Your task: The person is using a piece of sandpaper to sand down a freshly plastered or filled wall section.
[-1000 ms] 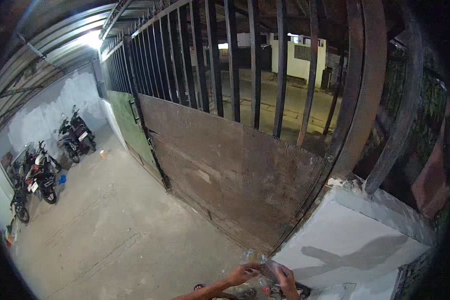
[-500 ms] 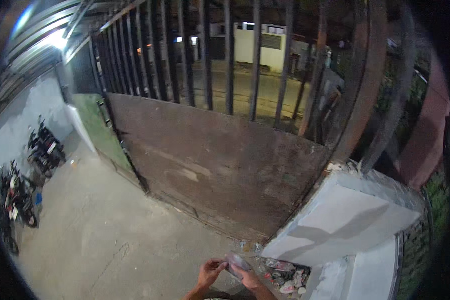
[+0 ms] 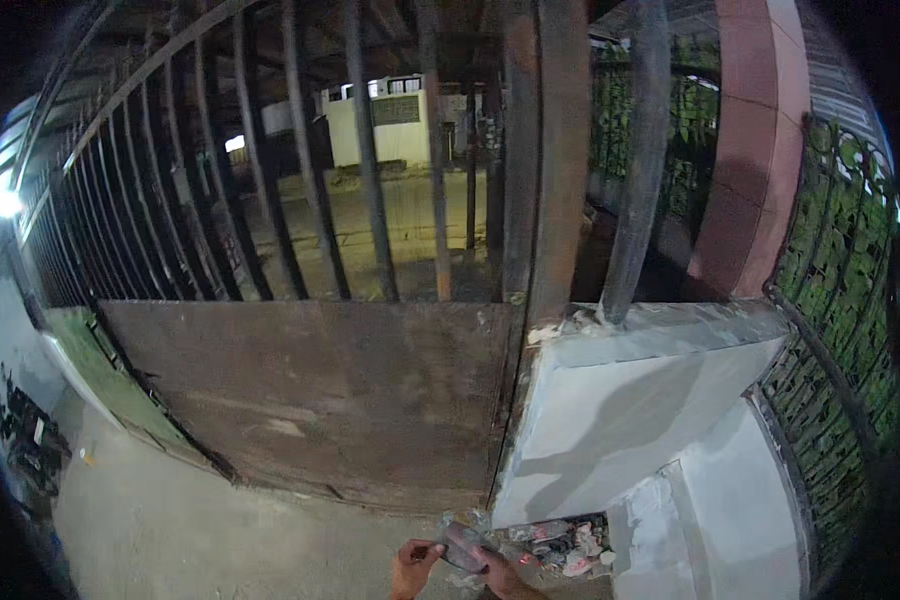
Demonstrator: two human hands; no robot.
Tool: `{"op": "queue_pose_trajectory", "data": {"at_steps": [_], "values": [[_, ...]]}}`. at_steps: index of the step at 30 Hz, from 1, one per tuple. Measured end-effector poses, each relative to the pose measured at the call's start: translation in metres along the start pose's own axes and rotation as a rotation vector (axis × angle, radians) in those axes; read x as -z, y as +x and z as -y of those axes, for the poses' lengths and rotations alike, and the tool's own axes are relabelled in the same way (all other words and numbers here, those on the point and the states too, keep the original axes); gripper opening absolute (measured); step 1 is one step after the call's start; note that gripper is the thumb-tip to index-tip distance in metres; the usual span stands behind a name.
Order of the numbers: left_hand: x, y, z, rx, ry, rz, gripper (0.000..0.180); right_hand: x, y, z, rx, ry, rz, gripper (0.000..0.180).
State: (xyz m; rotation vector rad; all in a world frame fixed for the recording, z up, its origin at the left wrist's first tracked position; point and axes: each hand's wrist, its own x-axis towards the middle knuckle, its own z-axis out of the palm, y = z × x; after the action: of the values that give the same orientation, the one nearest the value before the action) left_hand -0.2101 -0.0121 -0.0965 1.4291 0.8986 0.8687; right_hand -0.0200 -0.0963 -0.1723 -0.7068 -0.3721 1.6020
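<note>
At the bottom middle I hold a small greyish, see-through plastic bag [image 3: 462, 546]; what it contains, if anything, is unclear. My right hand [image 3: 504, 577] grips its right end, thumb laid over the front. Pinched together, the fingers of my left hand [image 3: 416, 568] are at its left edge. Just beyond and to the right, a heap of rubbish [image 3: 570, 545], with crumpled plastic and pale pieces, lies against the foot of a low white wall [image 3: 610, 425].
A brown metal gate [image 3: 320, 400] with upright bars stands ahead, joined to a green panel [image 3: 120, 375] on the left. Parked motorbikes [image 3: 32, 435] line the far left. Rightward are a pink pillar [image 3: 740, 200] and a leafy metal fence [image 3: 835, 300]. Concrete floor [image 3: 200, 540] lies below.
My view has swung to the right, so the gate and motorbikes sit farther left and more fence shows. Both hands stay at the plastic bag, slightly lower in the picture.
</note>
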Motion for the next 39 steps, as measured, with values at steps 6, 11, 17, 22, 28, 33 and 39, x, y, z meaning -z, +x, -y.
{"op": "queue_pose_trajectory", "data": {"at_steps": [6,11,17,22,28,33,39], "values": [[-0.052,0.058,0.011,-0.008,-0.284,0.144,0.021,0.034,-0.014,0.072,0.072,-0.540,-0.340,0.047],[-0.091,0.096,-0.019,0.256,0.110,0.187,0.033,0.097,-0.017,0.102,0.235,-1.388,-0.338,0.046],[-0.123,0.126,-0.007,0.296,0.005,0.170,0.046,0.109,-0.032,0.159,0.209,-0.801,-0.564,0.040],[-0.140,0.131,0.006,0.236,-0.131,0.252,0.046,-0.030,-0.068,0.229,0.623,-0.781,-0.586,0.048],[-0.140,0.140,0.045,-0.029,-0.011,0.398,0.047,-0.071,-0.043,0.321,1.362,-1.185,-0.569,0.059],[-0.154,0.115,-0.049,-0.357,-0.117,0.532,0.055,-0.079,-0.019,0.355,1.444,-1.476,-0.604,0.059],[-0.125,0.099,-0.020,-0.147,0.018,0.408,0.058,-0.085,0.035,0.358,1.411,-1.888,-0.538,0.054]]}}
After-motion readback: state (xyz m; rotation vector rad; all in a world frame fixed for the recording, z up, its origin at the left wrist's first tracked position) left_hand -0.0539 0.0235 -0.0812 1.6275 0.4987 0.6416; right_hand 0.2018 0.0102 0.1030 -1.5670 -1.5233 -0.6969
